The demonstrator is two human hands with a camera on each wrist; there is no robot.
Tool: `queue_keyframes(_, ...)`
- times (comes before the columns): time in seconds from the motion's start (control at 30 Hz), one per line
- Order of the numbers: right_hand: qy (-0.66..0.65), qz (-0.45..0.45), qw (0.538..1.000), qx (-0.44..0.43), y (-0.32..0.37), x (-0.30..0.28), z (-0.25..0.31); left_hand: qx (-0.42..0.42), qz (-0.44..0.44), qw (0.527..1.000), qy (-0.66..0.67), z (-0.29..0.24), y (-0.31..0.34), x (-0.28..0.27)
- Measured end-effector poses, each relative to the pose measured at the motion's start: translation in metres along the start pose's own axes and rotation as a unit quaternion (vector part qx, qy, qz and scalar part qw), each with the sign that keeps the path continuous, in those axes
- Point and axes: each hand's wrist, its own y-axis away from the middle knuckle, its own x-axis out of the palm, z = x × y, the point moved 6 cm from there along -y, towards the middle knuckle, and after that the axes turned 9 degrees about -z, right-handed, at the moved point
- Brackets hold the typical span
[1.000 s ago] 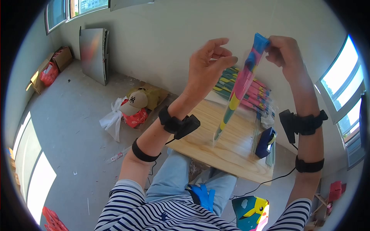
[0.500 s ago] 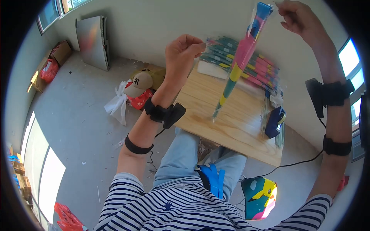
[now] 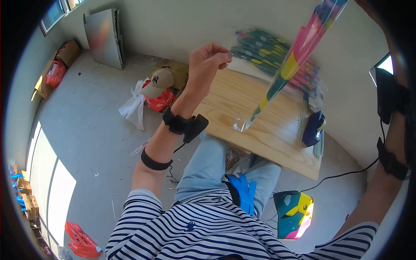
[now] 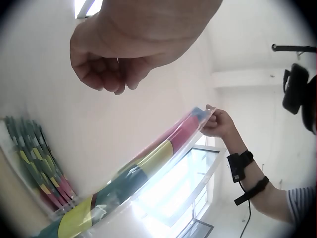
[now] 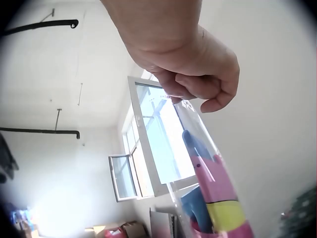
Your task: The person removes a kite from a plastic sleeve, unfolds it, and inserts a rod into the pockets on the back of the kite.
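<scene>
A long, narrow roll of printed material [image 3: 289, 69], in pink, yellow, green and blue, stands slantwise inside a clear plastic sleeve. The sleeve's lower tip [image 3: 239, 125] is close over the wooden table near its front edge. High at the upper right, my right hand [image 5: 198, 69] pinches the sleeve's top edge; the head view shows only part of that hand. Left of the roll, my left hand [image 3: 207, 63] is raised with its fingers curled in toward the thumb. Nothing shows between those fingers in the left wrist view.
Several similar wrapped rolls [image 3: 260, 52] lie at the back of the wooden table [image 3: 216, 108]. A dark blue tape dispenser [image 3: 313, 130] and thin sticks [image 3: 319, 149] occupy its right side. A cap [image 3: 162, 80] and bags lie left of it. A black cable [image 3: 342, 177] runs from my right arm.
My right hand has moved up and to the right, drawing the roll's top with it, so it slants more. My left hand has moved left, away from the roll, its fingers more curled.
</scene>
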Motion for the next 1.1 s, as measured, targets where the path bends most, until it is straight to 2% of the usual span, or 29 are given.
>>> queue_keyframes(0.03, -0.087, 0.063, 0.994, -0.021, 0.003, 0.005, 0.012, 0.008, -0.004, 1.0, 0.002, -0.004, 0.0, 0.0)
queue_keyframes(0.1, 0.021, 0.012, 0.995, -0.102, 0.019, 0.009, 0.021, 0.009, -0.006, 1.0, 0.002, -0.01, 0.001, 0.002)
queue_keyframes(0.2, -0.025, -0.045, 0.993, -0.107, 0.008, 0.005, 0.07, 0.009, -0.004, 1.0, 0.007, -0.01, 0.0, 0.002)
queue_keyframes(0.23, -0.075, 0.079, 0.944, -0.31, 0.026, 0.005, 0.078, 0.011, -0.003, 1.0, 0.013, -0.009, 0.001, 0.001)
queue_keyframes(0.3, 0.048, 0.057, 0.988, -0.135, 0.02, 0.011, 0.047, 0.005, -0.001, 1.0, 0.003, -0.008, 0.005, -0.004)
queue_keyframes(0.33, 0.049, 0.055, 0.988, -0.136, 0.014, 0.008, 0.053, -0.001, 0.006, 1.0, -0.006, -0.007, 0.006, -0.004)
queue_keyframes(0.4, -0.093, 0.025, 0.993, -0.072, -0.009, -0.002, 0.064, -0.009, 0.028, 1.0, -0.002, 0.003, 0.007, -0.005)
queue_keyframes(0.43, -0.093, 0.027, 0.993, -0.069, 0.006, 0.013, 0.064, -0.017, 0.045, 0.999, -0.005, 0.005, 0.01, -0.007)
queue_keyframes(0.47, -0.057, -0.055, 0.995, -0.062, 0.018, 0.018, 0.064, -0.017, 0.044, 0.999, -0.009, 0.005, 0.016, -0.01)
queue_keyframes(0.5, -0.019, -0.139, 0.988, -0.058, 0.03, 0.018, 0.063, -0.1, 0.122, 0.987, -0.019, 0.012, 0.032, 0.0)
queue_keyframes(0.53, 0.027, 0.015, 0.978, -0.208, 0.036, 0.02, 0.057, -0.182, 0.199, 0.963, -0.026, 0.021, 0.05, 0.012)
queue_keyframes(0.6, -0.001, 0.025, 0.982, -0.189, 0.04, 0.018, 0.055, -0.271, 0.334, 0.902, 0.029, 0.047, 0.091, 0.037)
queue_keyframes(0.67, -0.032, 0.036, 0.984, -0.17, 0.051, 0.017, 0.054, -0.313, 0.419, 0.847, 0.095, 0.058, 0.13, 0.067)
queue_keyframes(0.7, -0.051, 0.037, 0.986, -0.156, 0.05, 0.008, 0.054, -0.311, 0.42, 0.848, 0.094, 0.065, 0.137, 0.081)
queue_keyframes(0.73, -0.069, 0.038, 0.987, -0.142, 0.048, -0.005, 0.053, -0.355, 0.415, 0.805, 0.231, 0.066, 0.144, 0.098)
queue_keyframes(0.77, -0.087, 0.038, 0.987, -0.128, 0.046, -0.019, 0.051, -0.393, 0.402, 0.743, 0.362, 0.064, 0.144, 0.11)
queue_keyframes(0.8, -0.105, 0.037, 0.988, -0.111, 0.046, -0.036, 0.047, -0.394, 0.403, 0.743, 0.361, 0.063, 0.14, 0.119)
queue_keyframes(0.87, -0.125, 0.035, 0.987, -0.095, 0.055, -0.07, 0.036, -0.35, 0.28, 0.744, 0.495, 0.051, 0.107, 0.125)
queue_keyframes(0.9, -0.179, 0.049, 0.978, -0.092, 0.07, -0.09, 0.025, -0.351, 0.281, 0.745, 0.493, 0.05, 0.097, 0.128)
queue_keyframes(0.97, -0.251, 0.088, 0.96, -0.09, 0.102, -0.135, -0.01, -0.328, 0.166, 0.792, 0.487, 0.058, 0.064, 0.124)
queue_keyframes(1.0, -0.309, 0.078, 0.947, -0.048, 0.126, -0.153, -0.037, -0.329, 0.168, 0.793, 0.485, 0.065, 0.051, 0.127)
queue_keyframes(1.03, -0.272, 0.02, 0.96, -0.069, 0.151, -0.174, -0.063, -0.322, 0.137, 0.812, 0.468, 0.08, 0.035, 0.123)
queue_keyframes(1.07, -0.214, -0.319, 0.923, 0.001, 0.179, -0.263, -0.122, -0.314, 0.105, 0.83, 0.449, 0.094, 0.02, 0.119)
queue_keyframes(1.1, -0.088, -0.237, 0.964, -0.084, 0.206, -0.294, -0.162, -0.312, 0.104, 0.833, 0.445, 0.104, 0.008, 0.12)
